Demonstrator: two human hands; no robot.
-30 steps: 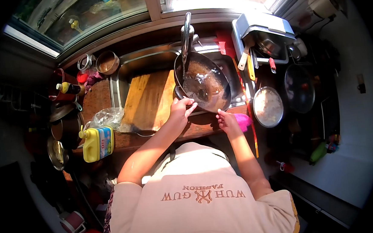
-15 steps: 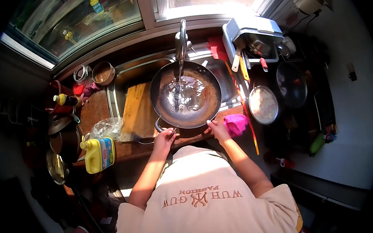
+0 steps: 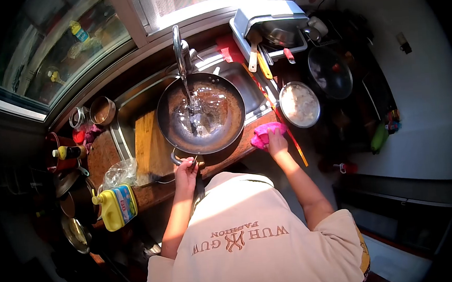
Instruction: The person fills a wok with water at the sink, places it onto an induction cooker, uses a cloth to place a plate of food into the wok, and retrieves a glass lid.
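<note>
A dark wok (image 3: 226, 128) rests over the sink, with water running into it from the chrome faucet (image 3: 179, 51). Water lies in its bottom. At the near left of the rim, my left hand (image 3: 186, 170) is closed on the wok's curved black handle (image 3: 175, 158). To the right of the wok, on the counter edge, my right hand (image 3: 277, 142) grasps a bright pink cloth (image 3: 260, 138) from above. The fingertips of that hand are partly sunk in the cloth's folds.
A wooden cutting board (image 3: 151, 143) leans in the left basin beside a plastic bag (image 3: 122, 173) and a yellow jug (image 3: 117, 207). On the right are a bowl of pale food (image 3: 300, 104), a dark pan lid (image 3: 330, 72), a long red-and-yellow stick (image 3: 294, 144) and a utensil-filled grey bin (image 3: 240, 29).
My right hand has left the wok's near rim and moved right onto the pink cloth. My left hand stays at the handle. The whole view has shifted and turned slightly.
</note>
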